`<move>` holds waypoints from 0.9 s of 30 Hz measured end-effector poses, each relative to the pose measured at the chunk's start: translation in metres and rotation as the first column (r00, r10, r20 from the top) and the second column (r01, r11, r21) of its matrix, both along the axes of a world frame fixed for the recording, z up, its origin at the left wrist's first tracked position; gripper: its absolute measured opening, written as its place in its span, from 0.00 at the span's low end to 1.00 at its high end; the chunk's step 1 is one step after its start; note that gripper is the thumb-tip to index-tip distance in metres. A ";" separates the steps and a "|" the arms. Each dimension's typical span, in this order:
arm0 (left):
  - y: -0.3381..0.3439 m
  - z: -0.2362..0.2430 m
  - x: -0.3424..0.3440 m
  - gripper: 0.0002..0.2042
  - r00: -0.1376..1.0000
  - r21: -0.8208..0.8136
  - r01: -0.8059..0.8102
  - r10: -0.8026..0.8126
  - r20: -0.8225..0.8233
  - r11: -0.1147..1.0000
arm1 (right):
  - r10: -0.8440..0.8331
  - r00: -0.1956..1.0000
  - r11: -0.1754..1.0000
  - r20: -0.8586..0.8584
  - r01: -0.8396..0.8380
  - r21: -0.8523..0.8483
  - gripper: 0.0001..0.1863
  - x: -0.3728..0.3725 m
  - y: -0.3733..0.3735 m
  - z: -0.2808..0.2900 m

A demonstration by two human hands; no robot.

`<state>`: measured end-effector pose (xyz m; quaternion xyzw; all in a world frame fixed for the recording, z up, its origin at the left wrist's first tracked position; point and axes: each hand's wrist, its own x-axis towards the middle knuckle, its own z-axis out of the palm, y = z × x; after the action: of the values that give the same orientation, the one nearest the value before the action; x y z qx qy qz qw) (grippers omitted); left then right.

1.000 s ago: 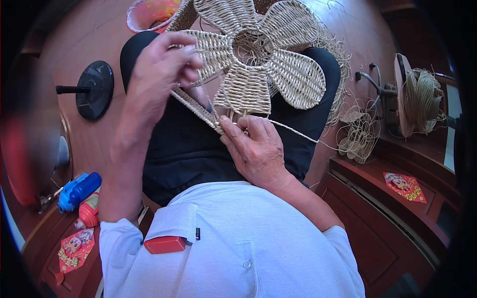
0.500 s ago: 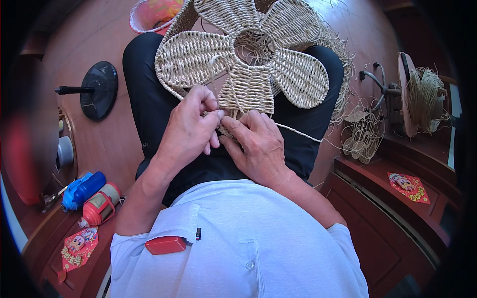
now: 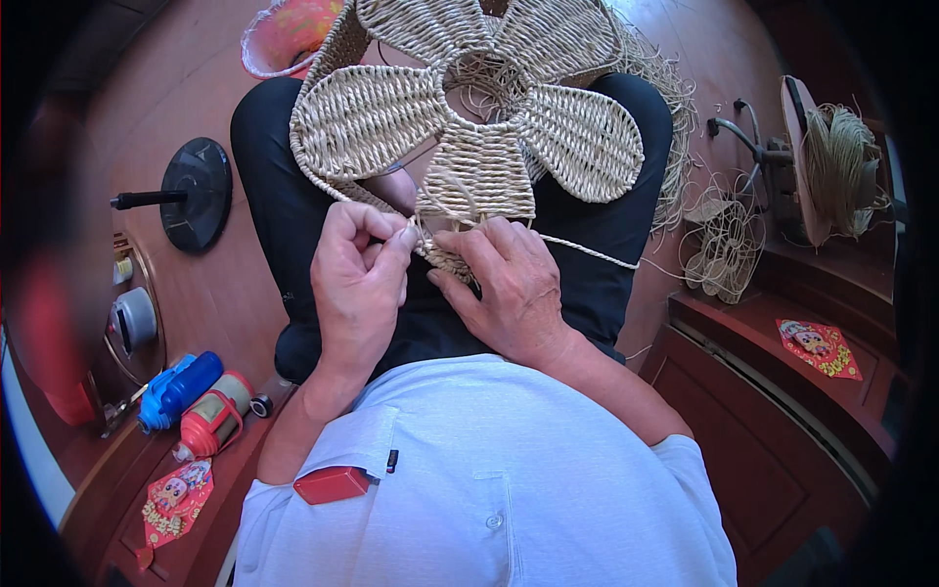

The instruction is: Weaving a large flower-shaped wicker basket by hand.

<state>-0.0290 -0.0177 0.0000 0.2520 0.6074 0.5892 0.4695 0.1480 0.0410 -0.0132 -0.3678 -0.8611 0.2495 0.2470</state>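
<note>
Woven straw flower-shaped piece lies across the person's lap, petals spread, top petals cut off by the upper edge. Its lowest petal reaches down to both hands.

Left hand: fingers curled nearly closed, thumb and forefinger pinching the petal's lower rim and a strand there. Right hand: fingers bent over the same rim, thumb side pressing the weave; whether it grips the strand cannot be told.

Twisted straw cord runs taut from the hands off to the right, toward a cord spool on the side bench. A small wire frame leans near it.

Risk, as judged: the taut cord could snag on the frame or slip from the pinch, loosening the last stitches; a hard pull might warp the petal edge.

Hidden: the working point itself sits under the fingertips. Left edge blurred red; blue and red bottles readable only by shape.
</note>
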 end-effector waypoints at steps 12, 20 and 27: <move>-0.022 0.042 -0.099 0.19 0.994 0.183 0.025 -0.044 0.100 0.983 | 0.019 0.991 0.992 -0.133 -0.001 0.129 0.13 -0.031 0.008 -0.010; -0.211 -0.108 -0.544 0.20 0.927 -0.123 -0.176 0.123 -0.354 0.977 | -0.020 0.980 0.972 -0.197 0.065 0.227 0.11 -0.043 0.000 -0.012; -0.339 -0.006 -0.581 0.20 0.061 -0.636 -0.349 -0.660 -0.749 0.689 | -0.031 0.986 0.952 -0.165 0.079 0.296 0.10 -0.020 0.014 -0.020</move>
<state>-0.6103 -0.3564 -0.0059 0.4544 0.8850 -0.0876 0.0519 0.1281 0.0550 -0.0336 -0.3287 -0.8560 0.1367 0.3747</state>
